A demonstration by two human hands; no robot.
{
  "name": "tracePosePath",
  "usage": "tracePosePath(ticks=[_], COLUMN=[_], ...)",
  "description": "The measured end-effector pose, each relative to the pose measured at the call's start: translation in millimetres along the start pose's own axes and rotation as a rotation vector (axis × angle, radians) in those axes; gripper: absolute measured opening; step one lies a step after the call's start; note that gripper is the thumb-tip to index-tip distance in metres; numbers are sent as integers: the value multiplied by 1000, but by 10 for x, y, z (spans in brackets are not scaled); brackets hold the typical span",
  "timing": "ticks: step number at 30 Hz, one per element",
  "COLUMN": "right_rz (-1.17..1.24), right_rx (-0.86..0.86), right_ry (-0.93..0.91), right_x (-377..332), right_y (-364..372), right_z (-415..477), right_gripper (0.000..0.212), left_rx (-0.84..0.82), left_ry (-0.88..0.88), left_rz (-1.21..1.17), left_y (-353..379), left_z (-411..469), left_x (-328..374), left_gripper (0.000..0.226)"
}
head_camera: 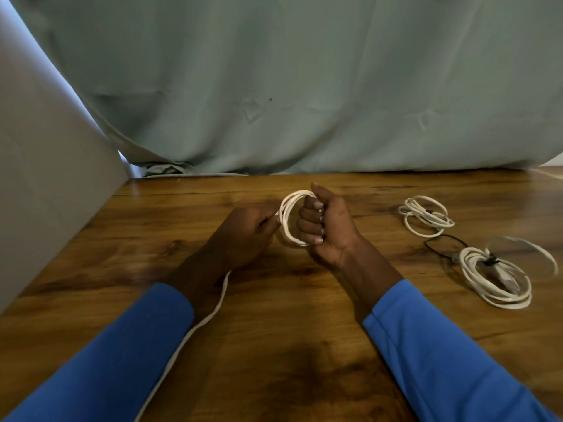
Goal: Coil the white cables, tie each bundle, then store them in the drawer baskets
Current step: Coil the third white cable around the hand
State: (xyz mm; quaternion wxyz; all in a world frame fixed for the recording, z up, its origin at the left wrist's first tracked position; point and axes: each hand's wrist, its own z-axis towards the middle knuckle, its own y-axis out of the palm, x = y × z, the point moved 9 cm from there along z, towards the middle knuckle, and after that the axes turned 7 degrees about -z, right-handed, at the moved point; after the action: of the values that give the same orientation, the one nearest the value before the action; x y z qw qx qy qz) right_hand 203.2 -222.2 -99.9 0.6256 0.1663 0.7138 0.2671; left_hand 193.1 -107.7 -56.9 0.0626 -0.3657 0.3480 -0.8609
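- Three white cables show on the desk (289,345): one is half wound and two on the right are already coiled.
- Far left, a grey panel (45,178) leans over the desk edge, well apart from the work.
- A loose tail (195,327) of the cable in hand trails from the lower edge of the view up under the left wrist, so a good length is not yet wound.
- Left hand (246,229): fingers curled, pinching the loose tail just beside the coil and feeding it in.
- Coil (288,220): several turns, held upright above the desk between the two hands.
- Right hand (326,226): a closed fist gripping the coil, thumb up.
- Far bundle (426,216) lies flat; a dark spot on it may be a tie, too small to tell.
- A thin black tie (443,245) lies loose between the bundles, likely for this coil.
- Near bundle (493,278) is coiled, with a black tie round it.
- No drawer baskets are in view, so storing is all left; a green cloth (304,86) hangs behind, and nothing blocks the hands.
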Motion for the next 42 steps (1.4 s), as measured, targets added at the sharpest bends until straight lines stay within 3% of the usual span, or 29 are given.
tracePosePath(ticks=[5, 8, 11, 14, 16, 18, 21, 24, 27, 30, 34, 39, 42], right_rz=[233, 308, 61, -626, -866, -738, -675, -721, -745, -960, -1261, -1211, -1055], right_rx=[225, 285, 362, 444, 305, 203, 264, 305, 339, 407, 522, 567, 405], right_ry=[-228, -349, -506, -656, -589, -484, -447, -511, -565, -647, -699, -666, -567], right_x=[-373, -533, -701, -736, -478, -340, -388, -329, -407, -523, -519, -509, -371], right_y=[-395, -560, -547, -239, -32, 32, -63, -295, -396, -313, -265, -215, -127], right_z=[-25, -96, -185, -319, -209, -87, -14, 37, 246, 484, 561, 351, 433], right_gripper=[54, 45, 43, 39, 39, 36, 41, 54, 50, 48, 61, 54, 56], left_rx=[-229, -388, -420, -169, 49, 205, 366, 390, 339, 366, 330, 425, 561], left_ry=[-111, -59, 13, 236, 367, 422, 400, 240, 114, 153, 42, -110, -80], left_rz=[298, 380, 359, 353, 321, 311, 329, 199, 155, 254, 180, -25, -124], left_y=[210, 344, 430, 332, 186, 52, -18, 41, 89, 27, -2, -143, -308], left_z=[-3, -18, -53, -50, -49, -5, 122, 328, 548, 585, 435, 94, 57], left_x=[-106, 8, 110, 422, 600, 597, 448, 136, -149, -208, -341, -417, -270], left_gripper=[18, 36, 40, 36, 57, 53, 14, 21, 22, 18, 10, 11, 12])
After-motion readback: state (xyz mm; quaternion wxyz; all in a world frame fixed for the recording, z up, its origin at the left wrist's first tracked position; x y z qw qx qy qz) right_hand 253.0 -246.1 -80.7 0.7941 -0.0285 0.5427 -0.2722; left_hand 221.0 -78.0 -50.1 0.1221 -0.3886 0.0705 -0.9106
